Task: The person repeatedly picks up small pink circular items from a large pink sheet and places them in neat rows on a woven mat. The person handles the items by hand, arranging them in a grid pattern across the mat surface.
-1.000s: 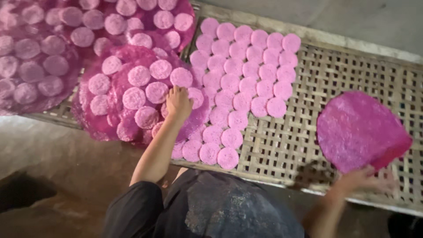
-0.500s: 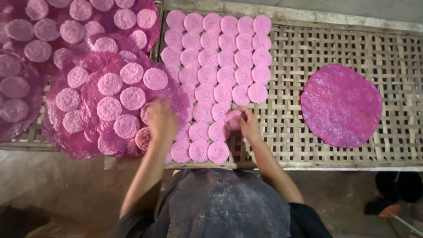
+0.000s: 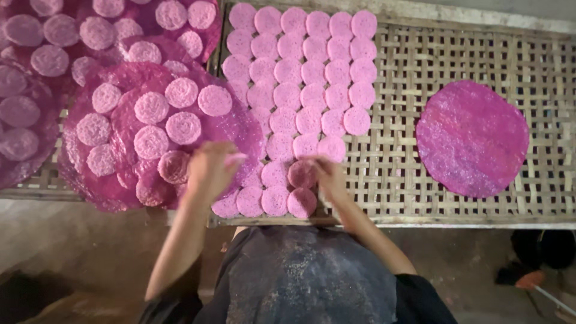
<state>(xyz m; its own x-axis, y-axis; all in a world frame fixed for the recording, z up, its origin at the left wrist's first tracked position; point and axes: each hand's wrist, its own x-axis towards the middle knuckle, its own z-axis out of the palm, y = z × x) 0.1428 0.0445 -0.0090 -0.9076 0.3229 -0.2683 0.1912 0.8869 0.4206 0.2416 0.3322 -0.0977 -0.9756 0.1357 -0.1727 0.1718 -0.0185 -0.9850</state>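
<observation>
left hand [image 3: 210,168] pinching small pink round disc [image 3: 235,159], lifted off big magenta sheet [image 3: 120,141] | right hand [image 3: 324,174] fingers pressing darker disc [image 3: 302,174] flush into rows on woven bamboo rack [image 3: 420,54]

You have just one camera, and it sits high up, above the person's head. It looks straight down on the dark, dusty cap, both arms and the woven bamboo rack [image 3: 420,54] below. The rack lies close, filling the upper picture; the brown dirt floor [image 3: 72,240] shows along the bottom edge.
</observation>
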